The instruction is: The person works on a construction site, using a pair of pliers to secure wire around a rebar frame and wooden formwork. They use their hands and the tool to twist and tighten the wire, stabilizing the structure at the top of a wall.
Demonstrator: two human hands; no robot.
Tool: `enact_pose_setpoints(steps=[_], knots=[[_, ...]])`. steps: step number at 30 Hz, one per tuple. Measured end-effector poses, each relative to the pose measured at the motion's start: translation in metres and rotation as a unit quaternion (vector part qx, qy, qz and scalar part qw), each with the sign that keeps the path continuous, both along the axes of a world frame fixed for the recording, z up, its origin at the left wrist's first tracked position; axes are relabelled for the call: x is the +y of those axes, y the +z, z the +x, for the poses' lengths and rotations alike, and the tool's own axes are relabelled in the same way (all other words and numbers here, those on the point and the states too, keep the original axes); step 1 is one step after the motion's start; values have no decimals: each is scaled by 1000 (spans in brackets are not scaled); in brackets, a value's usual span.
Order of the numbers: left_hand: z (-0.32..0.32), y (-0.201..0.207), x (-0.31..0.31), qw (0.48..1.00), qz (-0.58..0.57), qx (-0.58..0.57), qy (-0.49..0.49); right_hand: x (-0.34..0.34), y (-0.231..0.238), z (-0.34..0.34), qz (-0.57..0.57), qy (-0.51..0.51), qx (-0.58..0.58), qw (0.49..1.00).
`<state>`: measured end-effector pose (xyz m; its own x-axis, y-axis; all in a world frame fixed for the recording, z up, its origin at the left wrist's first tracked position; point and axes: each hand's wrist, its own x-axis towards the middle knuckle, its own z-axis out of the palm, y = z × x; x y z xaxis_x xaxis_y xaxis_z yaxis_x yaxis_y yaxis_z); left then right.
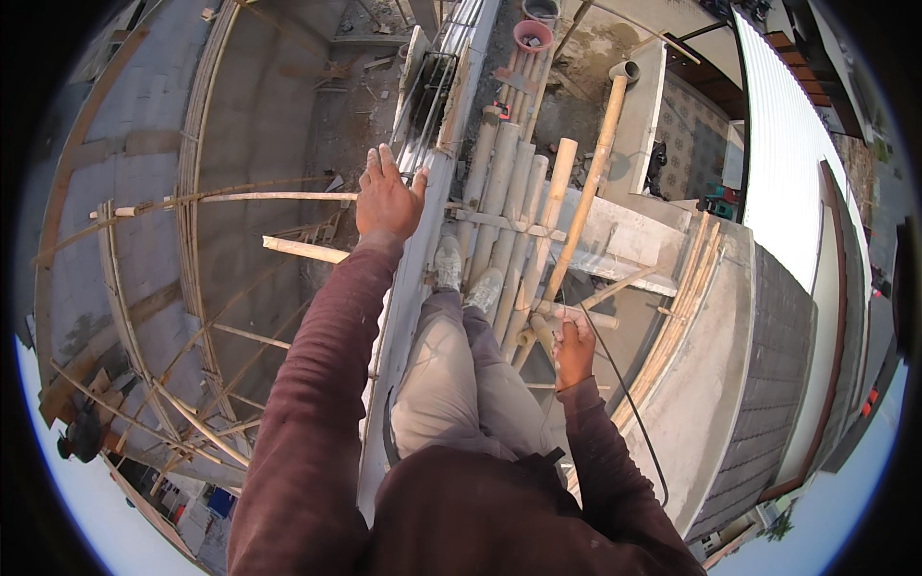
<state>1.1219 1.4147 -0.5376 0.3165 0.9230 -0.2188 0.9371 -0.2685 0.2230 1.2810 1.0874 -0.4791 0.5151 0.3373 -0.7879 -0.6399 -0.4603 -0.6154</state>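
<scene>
My left hand (389, 197) reaches forward with fingers stretched out, flat over the edge of a long pale concrete beam (437, 192). Just beyond its fingertips, steel rebar (432, 91) runs along a gap between boards in the beam. My right hand (574, 353) is closed at the right, its fingers on a thin dark rod (626, 389). The rod slants from the bamboo poles down past my forearm and bends slightly at its lower end. Whether the fingers wrap fully around it is hard to see.
My shoes (448, 264) stand beside the beam on bamboo poles (504, 192) laid side by side, high above the ground. Bamboo scaffolding (125, 278) fills the left. A pink bucket (533, 36) stands at the far end. A tiled roof (768, 355) lies to the right.
</scene>
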Motion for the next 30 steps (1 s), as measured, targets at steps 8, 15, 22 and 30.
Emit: enact_pose_setpoints(steps=[8,15,22,30], knots=[[3,7,-3,1000,-14,-18,4,69,-23,22,21,97,-110,989],[4,11,-3,999,-17,-32,10,161,-59,52,58,172,-173,968],[1,12,-4,1000,-21,-16,14,231,-55,61,111,266,-293,912],[6,15,-3,999,-17,-28,18,222,-68,44,99,195,-130,967]])
